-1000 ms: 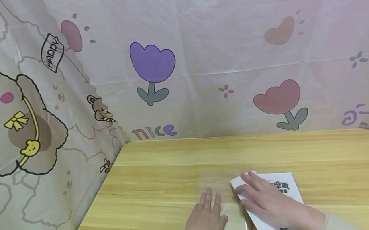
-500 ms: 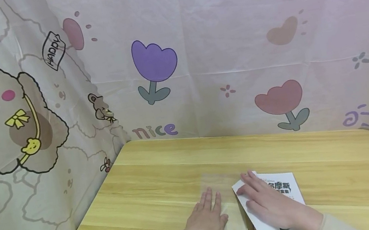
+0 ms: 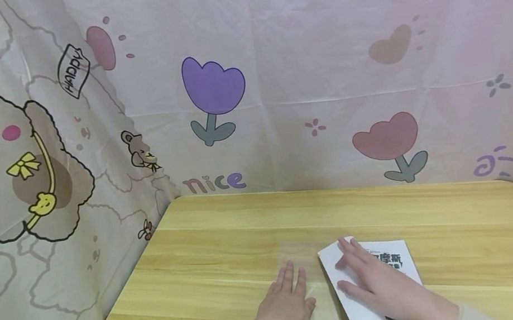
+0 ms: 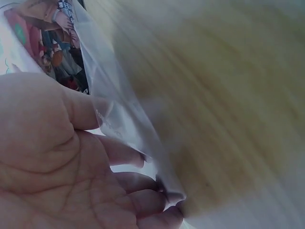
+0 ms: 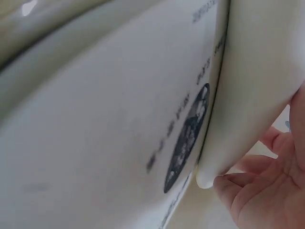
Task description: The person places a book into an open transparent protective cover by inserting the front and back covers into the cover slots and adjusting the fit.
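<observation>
A book with a white page bearing black characters (image 3: 391, 258) lies on the table, right of centre. Along its left side a white leaf (image 3: 363, 319) is folded over, plain and slightly curved. My right hand (image 3: 384, 286) rests on that leaf, fingers spread near its upper left edge. In the right wrist view its fingertips (image 5: 228, 183) are right at the leaf's rounded edge. Left of the book spreads a clear plastic film (image 3: 326, 307), and my left hand (image 3: 283, 309) presses flat on it. The left wrist view shows the film (image 4: 121, 114) by the fingers and a colourful illustrated cover (image 4: 57, 47) beyond.
The wood-grain table (image 3: 192, 261) extends to both sides and behind the hands. A printed cloth (image 3: 289, 52) with flowers and cartoon bears hangs along the back edge and down the left side.
The white leaf has shifted slightly left and lies lower, hiding the brown strip seen beneath it before. My right hand's fingers have spread on it. The left hand stays in place.
</observation>
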### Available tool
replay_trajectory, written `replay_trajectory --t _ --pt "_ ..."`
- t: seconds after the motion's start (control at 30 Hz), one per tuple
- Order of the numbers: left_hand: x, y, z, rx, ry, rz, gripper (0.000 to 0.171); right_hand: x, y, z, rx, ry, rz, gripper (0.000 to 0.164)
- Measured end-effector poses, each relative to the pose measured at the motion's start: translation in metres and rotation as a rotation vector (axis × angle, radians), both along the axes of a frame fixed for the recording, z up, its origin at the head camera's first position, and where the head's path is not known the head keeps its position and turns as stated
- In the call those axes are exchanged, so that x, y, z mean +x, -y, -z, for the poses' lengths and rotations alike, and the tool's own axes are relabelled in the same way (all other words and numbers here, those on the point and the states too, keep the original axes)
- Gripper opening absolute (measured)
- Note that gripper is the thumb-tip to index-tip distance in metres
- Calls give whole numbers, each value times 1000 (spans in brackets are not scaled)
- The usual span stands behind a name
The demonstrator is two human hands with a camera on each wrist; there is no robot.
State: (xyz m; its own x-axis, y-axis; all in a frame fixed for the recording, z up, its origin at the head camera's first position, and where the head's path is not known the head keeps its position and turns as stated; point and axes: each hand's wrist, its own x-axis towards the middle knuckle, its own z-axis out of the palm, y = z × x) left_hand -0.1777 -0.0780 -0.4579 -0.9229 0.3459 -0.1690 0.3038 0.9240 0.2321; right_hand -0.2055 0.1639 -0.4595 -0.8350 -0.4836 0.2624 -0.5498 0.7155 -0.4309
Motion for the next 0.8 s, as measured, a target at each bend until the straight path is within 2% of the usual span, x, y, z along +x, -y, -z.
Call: replay_trajectory --t 0.3,0.63,0.8 --pt "-1 0 1 -12 -1 -14 66 5 -3 -5 75 -43 -6 46" --pt "-2 2 2 10 14 -13 66 6 -7 -3 100 19 -28 52" --pt "-2 3 3 17 6 -8 66 7 -5 1 141 -24 -35 53"
